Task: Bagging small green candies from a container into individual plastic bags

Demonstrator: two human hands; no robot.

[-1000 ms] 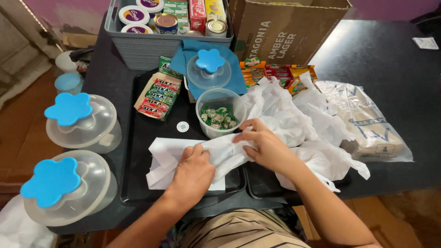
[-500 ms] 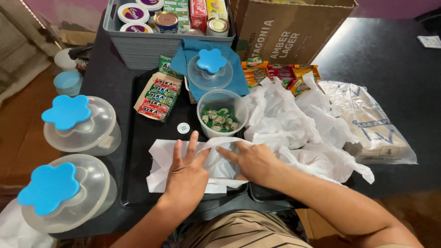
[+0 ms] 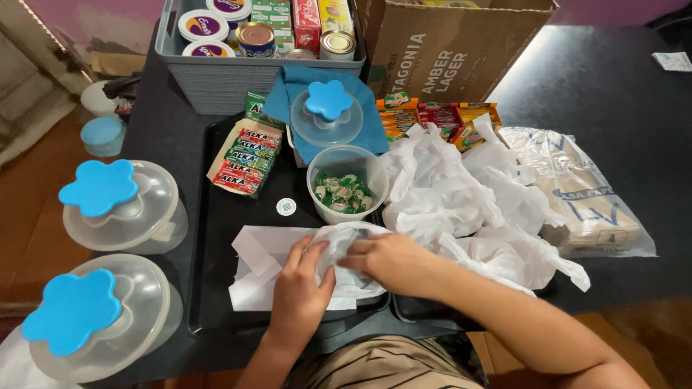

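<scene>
Both hands meet over a thin white plastic bag [image 3: 339, 248] lying on the near part of a black tray [image 3: 209, 302], on top of a flat white paper sheet [image 3: 263, 270]. Left hand [image 3: 299, 284] has its fingers curled and pinching the bag's left edge; right hand [image 3: 389, 261] is closed loosely on the film from the right. Film like this looks feather-light, limp and slippery, so it will likely crumple and slide; gripping a bunched edge seems surest. Just beyond stands a clear tub of wrapped candies [image 3: 344, 189], with more crumpled bags [image 3: 468, 209] to the right.
</scene>
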